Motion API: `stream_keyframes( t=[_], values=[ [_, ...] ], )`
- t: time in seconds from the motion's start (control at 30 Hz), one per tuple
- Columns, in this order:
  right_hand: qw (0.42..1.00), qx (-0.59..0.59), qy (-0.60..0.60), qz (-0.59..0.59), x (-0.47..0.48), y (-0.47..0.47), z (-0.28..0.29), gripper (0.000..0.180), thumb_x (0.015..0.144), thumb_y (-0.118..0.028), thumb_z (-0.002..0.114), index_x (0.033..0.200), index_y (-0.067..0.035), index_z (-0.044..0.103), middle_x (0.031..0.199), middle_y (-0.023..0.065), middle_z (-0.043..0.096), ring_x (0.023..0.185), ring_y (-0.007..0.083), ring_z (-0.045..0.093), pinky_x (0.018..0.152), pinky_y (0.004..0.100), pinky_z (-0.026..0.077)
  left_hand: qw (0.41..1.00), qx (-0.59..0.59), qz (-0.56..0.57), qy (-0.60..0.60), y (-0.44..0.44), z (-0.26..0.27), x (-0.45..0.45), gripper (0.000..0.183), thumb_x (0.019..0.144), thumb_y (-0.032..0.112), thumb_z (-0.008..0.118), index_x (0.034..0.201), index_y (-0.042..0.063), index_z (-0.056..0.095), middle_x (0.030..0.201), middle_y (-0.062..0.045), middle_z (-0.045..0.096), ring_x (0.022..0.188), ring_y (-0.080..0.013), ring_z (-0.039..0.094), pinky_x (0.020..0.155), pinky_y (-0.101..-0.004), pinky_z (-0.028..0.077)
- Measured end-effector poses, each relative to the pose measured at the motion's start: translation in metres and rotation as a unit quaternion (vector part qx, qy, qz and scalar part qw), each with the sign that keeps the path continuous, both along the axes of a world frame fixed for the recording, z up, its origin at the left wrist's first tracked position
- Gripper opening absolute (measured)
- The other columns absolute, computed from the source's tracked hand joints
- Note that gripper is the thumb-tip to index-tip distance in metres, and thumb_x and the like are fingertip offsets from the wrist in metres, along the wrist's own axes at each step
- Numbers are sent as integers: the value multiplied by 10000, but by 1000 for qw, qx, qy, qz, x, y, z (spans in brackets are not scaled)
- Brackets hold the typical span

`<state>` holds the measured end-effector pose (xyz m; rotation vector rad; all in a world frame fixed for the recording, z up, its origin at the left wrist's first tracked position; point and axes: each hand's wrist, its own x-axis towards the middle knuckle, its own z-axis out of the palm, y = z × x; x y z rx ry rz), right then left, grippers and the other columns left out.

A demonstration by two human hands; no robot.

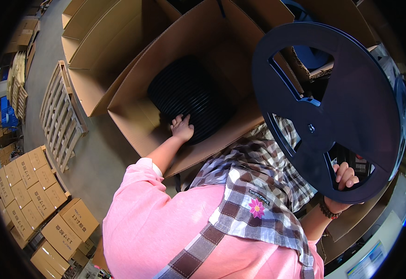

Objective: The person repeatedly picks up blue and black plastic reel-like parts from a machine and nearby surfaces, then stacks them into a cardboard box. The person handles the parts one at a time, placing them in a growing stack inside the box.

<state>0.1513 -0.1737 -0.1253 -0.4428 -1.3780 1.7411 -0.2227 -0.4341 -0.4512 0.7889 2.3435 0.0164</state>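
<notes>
A large black plastic reel (359, 94) is tilted up at my right side. My right hand (344, 185) grips its lower rim, with fingers through one of the cut-out windows. My left hand (182, 128) reaches into an open cardboard box (147, 129). Its spread fingers rest against the near side of a ridged black stack (192, 97) of closely packed round edges. The stack lies inside the box, and its far end is in shadow.
Another open cardboard box (102, 52) adjoins on the left. A wooden pallet (62, 115) leans nearby on the floor. Stacked closed cartons (32, 185) stand at lower left. Behind the held reel, a blue reel (311, 57) sits by torn cardboard. A screen (368, 263) shows at lower right.
</notes>
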Motion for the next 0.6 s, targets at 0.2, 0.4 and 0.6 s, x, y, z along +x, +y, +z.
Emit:
stream_keyframes(
  t=[0.2, 0.4, 0.6],
  values=[
    [1000, 12, 4, -7, -4, 0, 2, 294, 962, -391, 563, 927, -104, 616, 688, -20, 427, 758, 153, 420, 850, 371, 427, 1000, 8, 21, -6, -1, -4, -1, 605, 813, 244, 495, 1415, 190, 465, 1450, -153, 402, 1295, -384, 364, 1076, -499, 302],
    [1000, 10, 6, -10, -4, 0, 2, 292, 962, -386, 564, 916, -102, 614, 684, -19, 424, 754, 153, 417, 849, 375, 425, 998, 33, 59, -13, 2, -5, -6, 642, 812, 280, 503, 1434, 141, 420, 1414, -165, 437, 1278, -386, 378, 1076, -531, 300],
    [1000, 4, 5, -15, -4, -1, 3, 298, 961, -392, 564, 907, -103, 614, 681, -21, 417, 752, 153, 417, 845, 376, 424, 999, -3, 50, -20, 9, -3, -13, 651, 814, 279, 502, 1444, 134, 420, 1413, -162, 435, 1270, -391, 381, 1082, -514, 291]
  ],
)
